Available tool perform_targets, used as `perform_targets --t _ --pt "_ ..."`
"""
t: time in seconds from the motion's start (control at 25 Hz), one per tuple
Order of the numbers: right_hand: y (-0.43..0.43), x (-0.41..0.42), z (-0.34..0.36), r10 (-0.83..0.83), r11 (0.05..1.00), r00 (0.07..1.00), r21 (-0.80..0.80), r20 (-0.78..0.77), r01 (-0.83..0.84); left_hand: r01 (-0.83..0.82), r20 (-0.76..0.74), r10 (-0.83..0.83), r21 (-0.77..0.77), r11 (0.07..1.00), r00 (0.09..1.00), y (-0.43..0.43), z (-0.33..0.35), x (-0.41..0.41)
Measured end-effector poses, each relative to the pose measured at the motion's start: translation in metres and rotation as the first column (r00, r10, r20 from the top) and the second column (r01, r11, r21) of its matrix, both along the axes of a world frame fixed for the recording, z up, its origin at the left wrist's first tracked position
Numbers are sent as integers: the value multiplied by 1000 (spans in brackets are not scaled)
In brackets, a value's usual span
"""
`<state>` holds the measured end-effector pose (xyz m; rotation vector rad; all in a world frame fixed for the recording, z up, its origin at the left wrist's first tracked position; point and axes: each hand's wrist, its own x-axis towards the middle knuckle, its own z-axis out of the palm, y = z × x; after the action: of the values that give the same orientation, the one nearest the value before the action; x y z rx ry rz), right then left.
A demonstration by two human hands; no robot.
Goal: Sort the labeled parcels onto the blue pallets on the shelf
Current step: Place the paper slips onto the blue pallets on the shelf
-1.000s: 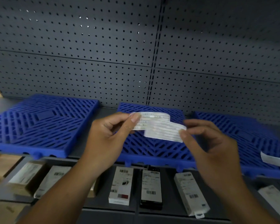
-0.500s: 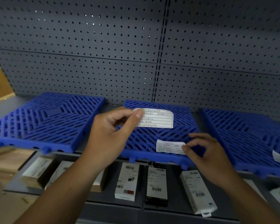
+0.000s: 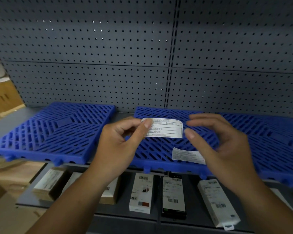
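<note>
Well, L hand pinches label, R hand beside (loose)

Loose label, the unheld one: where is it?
Head view, right of centre: the loose label lies on the middle blue pallet near its front edge, beside the right hand.

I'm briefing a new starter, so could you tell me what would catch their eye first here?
The white label pinched in the left hand at centre, with the right hand open beside it. Behind, bright blue pallets line the shelf, a second label lying near the middle one's front edge. Boxed parcels sit in a row below.
</note>
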<state>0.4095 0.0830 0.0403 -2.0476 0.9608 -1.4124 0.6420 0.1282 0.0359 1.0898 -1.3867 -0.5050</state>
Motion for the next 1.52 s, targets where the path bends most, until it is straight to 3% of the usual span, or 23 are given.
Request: perform_targets --t 0.16,0.28,0.52,0.64,0.84,0.96,1.04,1.12,1.52 --pt "13 49 10 22 999 997 -26 69 -20 27 -1 -27 -57 998 1000 5 -4 33" --pt "18 89 11 -12 999 999 -49 38 14 35 7 -35 -63 997 999 10 -10 75" --pt "32 226 -3 -18 1000 999 8 49 17 27 2 -27 -59 998 1000 25 -15 209" --pt "40 302 -11 39 997 997 65 65 -43 -2 4 2 -23 1000 1000 37 -21 284" --pt "42 378 -25 -8 996 998 92 -67 14 24 4 -24 104 994 1000 44 -34 361" --pt "38 389 -33 1 985 972 169 -237 40 -9 171 -25 196 980 985 42 -44 380" --pt "35 388 -39 5 980 934 188 -357 66 -125 464 27 182 975 885 40 -52 386" --pt "35 386 -45 15 975 898 205 -440 84 -167 593 35 169 971 805 40 -56 387" --pt "38 383 -55 2 970 863 212 -506 121 -196 609 42 187 963 792 41 -59 388"
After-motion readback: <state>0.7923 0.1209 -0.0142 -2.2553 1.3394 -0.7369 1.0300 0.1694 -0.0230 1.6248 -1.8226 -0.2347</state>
